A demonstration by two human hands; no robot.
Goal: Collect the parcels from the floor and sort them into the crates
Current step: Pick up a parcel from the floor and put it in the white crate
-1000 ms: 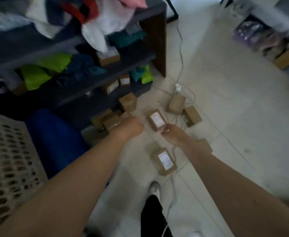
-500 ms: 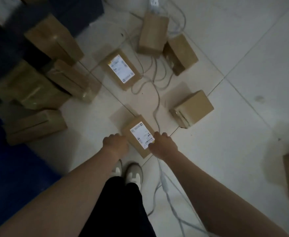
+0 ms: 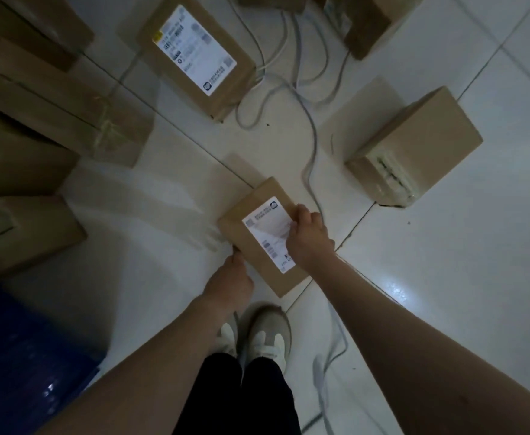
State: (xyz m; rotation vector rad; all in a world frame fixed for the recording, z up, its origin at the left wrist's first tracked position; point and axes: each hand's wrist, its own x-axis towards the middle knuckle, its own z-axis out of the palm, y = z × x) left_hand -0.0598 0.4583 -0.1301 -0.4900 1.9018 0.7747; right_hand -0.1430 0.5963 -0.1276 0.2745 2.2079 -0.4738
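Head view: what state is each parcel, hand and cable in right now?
Near labelled parcel, label up, gripped at both long edges.
Left hand, grips its left edge.
Right hand, grips its right edge, thumb on top.
Far labelled parcel, flat on the floor, label up, untouched.
Plain box, on the floor, taped shut, untouched.
Cable, loose on the floor.

- The view is dim and bluish, darkest at left.
- Glare shines on the floor tiles [image 3: 394, 288] at right.
- A soft shadow lies up-left of the nearest parcel [image 3: 251, 243]; the edges bend and blur slightly.
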